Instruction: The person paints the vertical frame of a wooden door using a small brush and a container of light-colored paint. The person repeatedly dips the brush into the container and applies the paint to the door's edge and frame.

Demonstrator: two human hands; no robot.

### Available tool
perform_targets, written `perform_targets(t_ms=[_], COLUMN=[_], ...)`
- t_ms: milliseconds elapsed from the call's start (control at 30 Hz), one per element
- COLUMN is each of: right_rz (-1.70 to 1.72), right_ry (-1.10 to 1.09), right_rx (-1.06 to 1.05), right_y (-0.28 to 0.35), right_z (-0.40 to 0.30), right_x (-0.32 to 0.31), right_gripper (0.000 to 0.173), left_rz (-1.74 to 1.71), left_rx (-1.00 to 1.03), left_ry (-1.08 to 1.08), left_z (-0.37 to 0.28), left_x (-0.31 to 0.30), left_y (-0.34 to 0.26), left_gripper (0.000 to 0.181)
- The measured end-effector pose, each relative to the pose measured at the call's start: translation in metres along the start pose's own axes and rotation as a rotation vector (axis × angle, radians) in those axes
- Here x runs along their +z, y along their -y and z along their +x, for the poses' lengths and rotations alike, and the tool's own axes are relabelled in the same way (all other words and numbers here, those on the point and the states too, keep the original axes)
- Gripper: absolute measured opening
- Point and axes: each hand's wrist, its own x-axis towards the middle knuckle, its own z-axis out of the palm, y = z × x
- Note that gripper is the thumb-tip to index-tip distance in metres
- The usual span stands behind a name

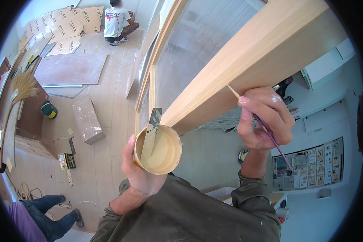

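Observation:
Cupped around a round can of cream-coloured paint (165,151), my left hand (142,177) holds it from below and the side. A paint-smeared flat scraper blade (153,124) stands tilted in the can, its lower end in the paint. My right hand (264,118) grips a thin purple-handled artist's paintbrush (270,134) between thumb and fingers. The brush's pale tip is at the lower edge of a light wooden beam (217,69), and it looks to be touching it. My knuckles are close to the beam's shaded side face.
Left of the beam is a wood-framed translucent panel (196,39). A person (118,24) squats at the back; another person's legs (53,208) show at lower left. On the floor are a wooden box (87,119), a green bucket (49,109) and a small tin (67,161). A straw broom (24,86) leans at left.

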Motion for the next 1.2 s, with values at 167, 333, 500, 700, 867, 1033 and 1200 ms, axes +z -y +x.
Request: perform_targets(t_ms=[167,333,500,700,867,1033,1200], right_rz=[-0.008,-0.013,-0.007,-0.020,-0.039,-0.037,-0.025], right_ry=[-0.017,-0.023,-0.025,-0.026,-0.055,-0.040,-0.053], right_rx=[-0.006,0.006,0.008,-0.005,0.006,-0.009,-0.032], right_y=[0.000,0.001,0.001,0.001,0.002,0.003,0.000], right_z=[-0.001,-0.002,-0.002,-0.002,-0.003,-0.004,-0.004], right_x=[0.001,0.000,0.001,0.002,0.003,0.004,0.005], right_gripper=[0.034,0.034,0.034,0.035,0.029,0.028,0.029], left_rz=[-0.010,-0.021,-0.023,-0.038,-0.052,-0.045,-0.058], left_rx=[0.009,0.013,0.014,0.022,-0.026,-0.017,-0.030], left_ry=[-0.025,-0.049,-0.044,-0.049,-0.034,0.004,-0.021], left_z=[-0.001,-0.002,-0.001,-0.001,0.000,0.000,0.002], left_x=[0.000,0.000,0.001,-0.001,-0.006,-0.012,-0.012], left_y=[0.002,0.003,0.003,0.004,0.001,0.001,0.002], left_gripper=[0.076,0.075,0.075,0.072,0.070,0.069,0.069])
